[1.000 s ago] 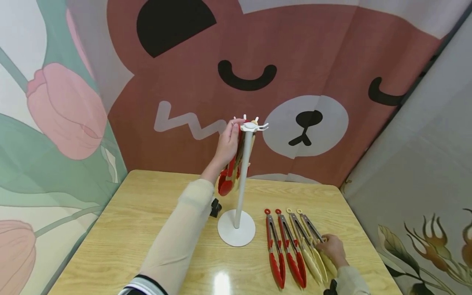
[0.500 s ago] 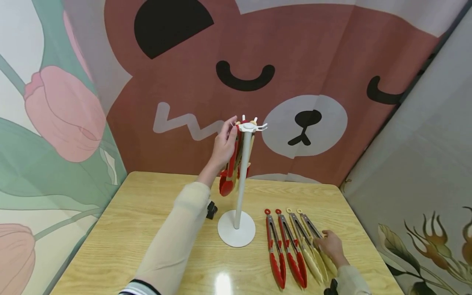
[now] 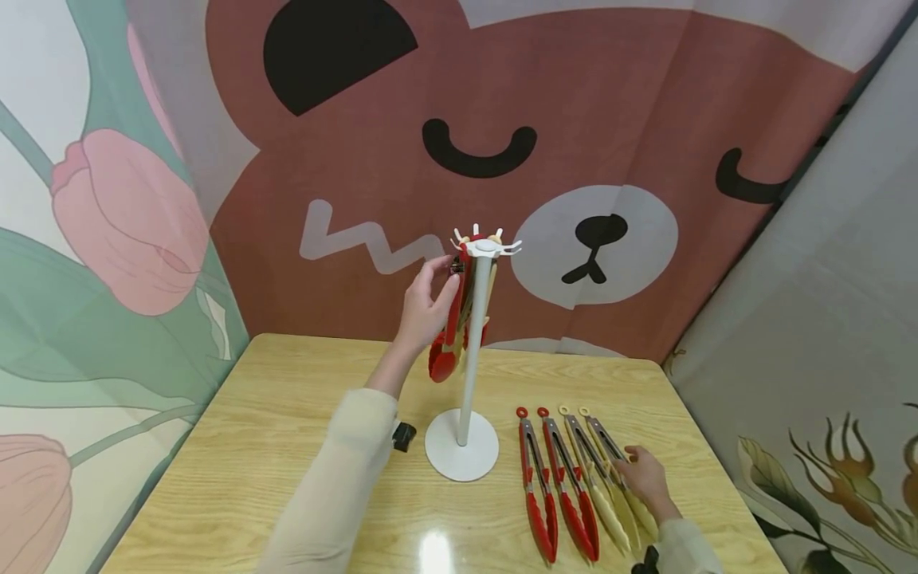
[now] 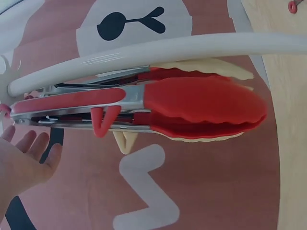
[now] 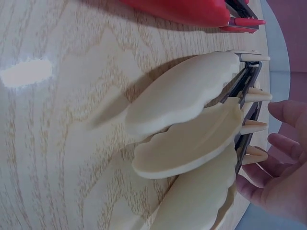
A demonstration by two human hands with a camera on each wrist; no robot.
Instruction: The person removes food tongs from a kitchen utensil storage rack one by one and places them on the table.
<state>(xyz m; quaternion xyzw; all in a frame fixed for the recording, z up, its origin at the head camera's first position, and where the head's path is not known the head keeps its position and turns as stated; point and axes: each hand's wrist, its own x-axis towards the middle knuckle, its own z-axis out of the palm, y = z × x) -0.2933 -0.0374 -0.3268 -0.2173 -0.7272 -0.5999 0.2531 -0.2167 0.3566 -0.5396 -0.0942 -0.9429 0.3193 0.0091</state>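
On the table (image 3: 308, 383), the right hand (image 3: 645, 482), its grip loosely spread, is at two cream tongs (image 3: 591, 470), contact unclear; two red tongs (image 3: 528, 477) lie left of these. Farther off, a white stand (image 3: 473, 351) bears hanging tongs (image 4: 206, 98), red and cream, the left hand (image 3: 425, 311), grip also spread, just beside them; behind is a bear-print curtain (image 3: 344, 151)

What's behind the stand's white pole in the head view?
Behind it hang red tongs and cream tongs, with a printed cloth farther back. The pole covers part of the overlapping tongs; their number cannot be told.
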